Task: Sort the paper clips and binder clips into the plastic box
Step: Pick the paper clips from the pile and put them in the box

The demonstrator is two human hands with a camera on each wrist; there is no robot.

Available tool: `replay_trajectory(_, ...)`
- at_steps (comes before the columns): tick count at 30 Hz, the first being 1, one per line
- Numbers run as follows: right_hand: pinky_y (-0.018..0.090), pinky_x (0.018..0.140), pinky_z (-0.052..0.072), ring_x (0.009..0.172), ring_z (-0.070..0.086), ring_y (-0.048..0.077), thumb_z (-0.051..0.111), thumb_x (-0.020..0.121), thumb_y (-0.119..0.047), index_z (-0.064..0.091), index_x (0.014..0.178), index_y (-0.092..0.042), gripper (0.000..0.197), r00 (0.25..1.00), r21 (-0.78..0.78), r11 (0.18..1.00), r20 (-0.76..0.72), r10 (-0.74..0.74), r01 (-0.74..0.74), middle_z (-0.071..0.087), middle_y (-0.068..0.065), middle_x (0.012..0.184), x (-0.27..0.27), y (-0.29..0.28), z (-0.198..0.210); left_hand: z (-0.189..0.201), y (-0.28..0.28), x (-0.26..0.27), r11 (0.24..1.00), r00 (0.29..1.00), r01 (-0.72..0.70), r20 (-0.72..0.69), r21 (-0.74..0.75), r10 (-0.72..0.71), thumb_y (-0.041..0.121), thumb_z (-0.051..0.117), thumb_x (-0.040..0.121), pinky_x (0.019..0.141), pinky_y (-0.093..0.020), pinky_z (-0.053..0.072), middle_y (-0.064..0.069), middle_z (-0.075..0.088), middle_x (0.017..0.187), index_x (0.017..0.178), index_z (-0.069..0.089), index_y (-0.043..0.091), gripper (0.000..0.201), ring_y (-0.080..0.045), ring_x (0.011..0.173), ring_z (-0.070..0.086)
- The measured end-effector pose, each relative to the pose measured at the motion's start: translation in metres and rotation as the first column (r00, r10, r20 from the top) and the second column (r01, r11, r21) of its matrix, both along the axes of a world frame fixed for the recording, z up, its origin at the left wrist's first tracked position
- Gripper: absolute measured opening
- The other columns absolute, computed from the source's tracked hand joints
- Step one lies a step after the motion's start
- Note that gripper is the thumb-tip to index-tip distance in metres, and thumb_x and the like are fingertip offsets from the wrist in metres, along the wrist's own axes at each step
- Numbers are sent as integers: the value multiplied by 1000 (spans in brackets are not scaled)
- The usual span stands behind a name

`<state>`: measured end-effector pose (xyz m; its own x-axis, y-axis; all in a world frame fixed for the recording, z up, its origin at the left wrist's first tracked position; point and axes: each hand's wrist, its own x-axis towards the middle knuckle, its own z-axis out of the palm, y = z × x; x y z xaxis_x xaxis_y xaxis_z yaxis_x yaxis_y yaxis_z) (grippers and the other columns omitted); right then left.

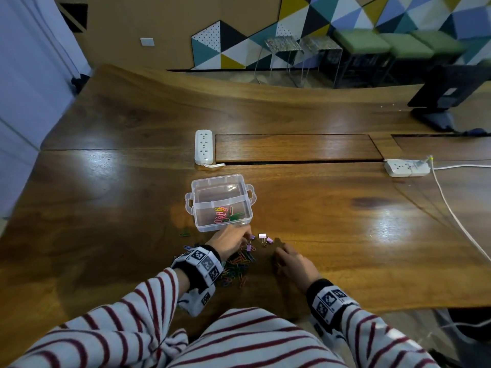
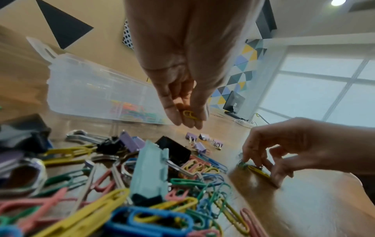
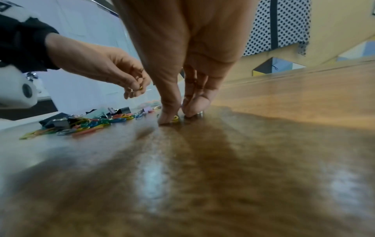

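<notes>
A clear plastic box [image 1: 240, 193] stands on the table; its near compartment holds several coloured paper clips [image 1: 223, 214], its far compartment looks bare. My left hand [image 1: 247, 235] hovers just in front of the box and pinches a yellow paper clip [image 2: 189, 114]. Below and behind it lies a pile of coloured paper clips [image 1: 239, 269] mixed with binder clips [image 2: 149, 170]. Small purple binder clips [image 1: 265, 239] lie beside the pile. My right hand [image 1: 279, 254] is down on the table to the right, its thumb and fingers pinching a yellow paper clip [image 2: 260, 173] that lies flat.
A white power strip [image 1: 203, 147] lies behind the box, another [image 1: 406, 168] with a cable at the right. A dark monitor stand [image 1: 438, 107] is at the far right. One green clip [image 1: 184, 234] lies alone left of the box.
</notes>
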<state>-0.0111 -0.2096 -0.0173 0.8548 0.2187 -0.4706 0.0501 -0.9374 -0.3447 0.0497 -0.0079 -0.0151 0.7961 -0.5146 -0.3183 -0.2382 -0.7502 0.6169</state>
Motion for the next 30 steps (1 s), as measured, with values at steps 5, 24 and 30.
replay_trajectory(5,33,102,41,125,46,26,48,91,-10,44,129,-11,39,1000,8,1000,29,-10,9,39,10,142,-2,0,3,-1,-2,-4,986,992,129,-11,102,-128,5,51,89,92,-34,48,-11,59,115,105,58,7,18,-22,107,57)
replay_trajectory(24,35,94,46,116,51,26,52,87,-12,47,123,-15,36,996,-20,996,39,83,-82,46,7,132,2,2,-2,-11,-18,-10,946,965,212,101,247,-243,13,45,92,74,-34,41,-11,50,106,102,56,7,16,-27,101,50)
replay_trajectory(30,35,93,48,114,53,26,49,90,-16,38,130,-13,42,992,-20,993,55,117,-117,48,9,130,1,4,3,-5,-11,-2,998,996,13,-88,-62,-19,3,48,90,85,-30,50,-15,63,105,99,60,6,16,-20,95,62)
